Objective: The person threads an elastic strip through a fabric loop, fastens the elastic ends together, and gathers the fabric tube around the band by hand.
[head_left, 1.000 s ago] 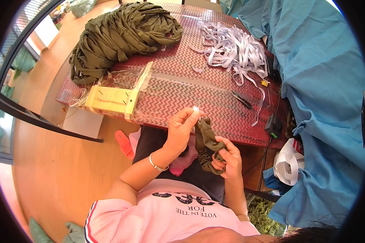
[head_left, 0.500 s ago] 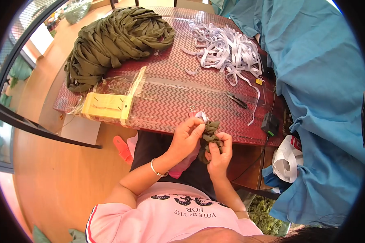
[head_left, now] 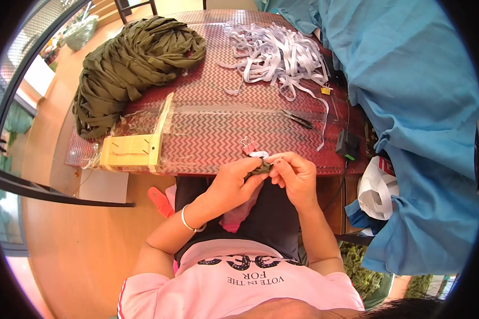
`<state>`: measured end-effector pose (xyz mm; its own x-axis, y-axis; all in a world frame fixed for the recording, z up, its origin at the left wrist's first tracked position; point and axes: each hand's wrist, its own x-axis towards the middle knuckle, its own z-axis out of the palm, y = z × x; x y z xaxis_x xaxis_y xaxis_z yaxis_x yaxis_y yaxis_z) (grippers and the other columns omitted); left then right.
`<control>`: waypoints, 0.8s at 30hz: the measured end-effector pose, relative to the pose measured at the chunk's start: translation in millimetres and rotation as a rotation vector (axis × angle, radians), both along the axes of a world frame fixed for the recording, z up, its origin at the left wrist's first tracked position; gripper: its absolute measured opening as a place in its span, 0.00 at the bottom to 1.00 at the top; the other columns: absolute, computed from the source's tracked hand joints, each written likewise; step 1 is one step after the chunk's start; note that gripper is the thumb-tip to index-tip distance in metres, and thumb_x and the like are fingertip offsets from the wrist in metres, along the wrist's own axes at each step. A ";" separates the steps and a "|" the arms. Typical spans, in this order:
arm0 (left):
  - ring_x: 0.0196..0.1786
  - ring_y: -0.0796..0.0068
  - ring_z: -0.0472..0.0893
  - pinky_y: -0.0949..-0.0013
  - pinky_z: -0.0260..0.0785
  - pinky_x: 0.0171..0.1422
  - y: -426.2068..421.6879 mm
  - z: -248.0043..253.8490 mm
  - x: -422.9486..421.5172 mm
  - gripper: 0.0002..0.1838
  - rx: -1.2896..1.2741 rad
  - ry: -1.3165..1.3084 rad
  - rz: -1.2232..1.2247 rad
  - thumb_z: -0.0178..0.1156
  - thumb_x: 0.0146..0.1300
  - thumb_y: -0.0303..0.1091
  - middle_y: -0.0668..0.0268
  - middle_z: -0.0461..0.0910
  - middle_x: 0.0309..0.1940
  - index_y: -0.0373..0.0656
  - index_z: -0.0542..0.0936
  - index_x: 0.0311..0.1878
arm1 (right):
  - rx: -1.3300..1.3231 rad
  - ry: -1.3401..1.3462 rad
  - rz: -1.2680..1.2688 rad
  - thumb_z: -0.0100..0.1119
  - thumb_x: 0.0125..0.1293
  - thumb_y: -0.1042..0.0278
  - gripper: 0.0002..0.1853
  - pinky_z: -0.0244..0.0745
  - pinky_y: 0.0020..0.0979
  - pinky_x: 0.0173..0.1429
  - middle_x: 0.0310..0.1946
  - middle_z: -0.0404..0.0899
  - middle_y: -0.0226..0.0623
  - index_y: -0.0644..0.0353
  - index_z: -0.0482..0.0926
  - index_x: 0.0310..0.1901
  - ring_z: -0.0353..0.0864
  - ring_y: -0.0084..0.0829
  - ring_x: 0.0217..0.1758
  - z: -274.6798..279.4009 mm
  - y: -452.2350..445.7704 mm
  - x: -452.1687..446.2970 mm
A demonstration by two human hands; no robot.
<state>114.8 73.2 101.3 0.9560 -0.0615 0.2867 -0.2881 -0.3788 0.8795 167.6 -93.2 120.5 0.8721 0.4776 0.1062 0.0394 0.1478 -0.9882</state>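
My left hand (head_left: pixel 233 183), with a bracelet at its wrist, is closed around a small gathered bunch of olive-green fabric (head_left: pixel 259 169) above the table's front edge. My right hand (head_left: pixel 295 175) meets it from the other side, thumb and forefinger pinched together; what lies between those fingertips is too small to tell. A short piece of white elastic (head_left: pixel 258 154) shows just behind the fabric, beside a pinkish-red binder clip (head_left: pixel 248 145) at the table edge. Most of the bunch is hidden by my fingers.
The patterned table (head_left: pixel 207 127) bears a big olive fabric coil (head_left: pixel 138 66), a white elastic heap (head_left: pixel 282 58), thread snips (head_left: pixel 297 119), a yellow clip (head_left: pixel 325 91), a small black box (head_left: pixel 347 143) and a wooden block with nails (head_left: pixel 126 151). Blue cloth (head_left: pixel 410 95) hangs at right.
The olive fabric bunch, which hung between both hands, is now gathered mostly inside my left hand. My right hand has moved up to its top end by the white elastic. The view has shifted slightly.
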 end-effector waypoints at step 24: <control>0.31 0.62 0.75 0.63 0.66 0.37 33.6 22.1 -21.7 0.13 0.111 0.511 -0.330 0.59 0.63 0.34 0.52 0.74 0.28 0.35 0.71 0.44 | 0.421 0.147 -0.297 0.49 0.71 0.66 0.11 0.49 0.17 0.18 0.16 0.66 0.23 0.62 0.75 0.31 0.55 0.12 0.14 -0.1 -36.1 33.4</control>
